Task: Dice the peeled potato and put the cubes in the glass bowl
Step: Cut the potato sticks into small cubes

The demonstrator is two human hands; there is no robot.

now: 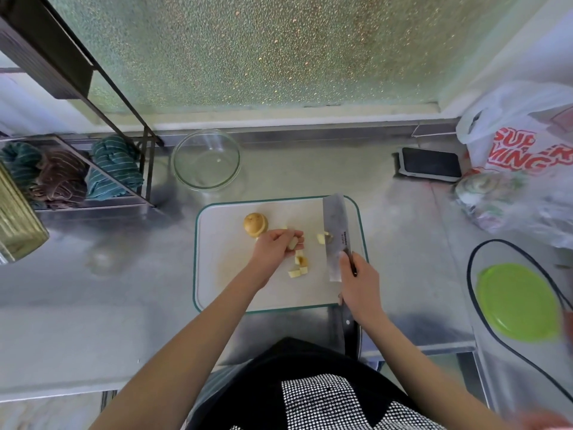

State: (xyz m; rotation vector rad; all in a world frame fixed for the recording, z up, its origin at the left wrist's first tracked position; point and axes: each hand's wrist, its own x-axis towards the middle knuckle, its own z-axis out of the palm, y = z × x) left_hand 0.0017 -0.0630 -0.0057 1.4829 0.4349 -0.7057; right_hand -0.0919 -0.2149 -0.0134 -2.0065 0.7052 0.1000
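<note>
A white cutting board (223, 274) with a green rim lies in front of me. On it sits the uncut part of the potato (255, 224), and several pale cubes (299, 268) lie scattered near the middle. One more cube (321, 238) lies beside the blade. My left hand (274, 248) holds potato pieces in its curled fingers, just right of the potato. My right hand (359, 282) grips the handle of a broad cleaver (334, 231), with the forefinger along the blade, which lies over the board's right side. The glass bowl (206, 159) stands behind the board, holding nothing.
A black wire rack (124, 119) with folded striped cloths (116, 167) stands at the left. A phone (429, 164) lies at the back right. Plastic bags (521, 144) and a green plate (517, 301) fill the right side. The metal counter's front edge runs below the board.
</note>
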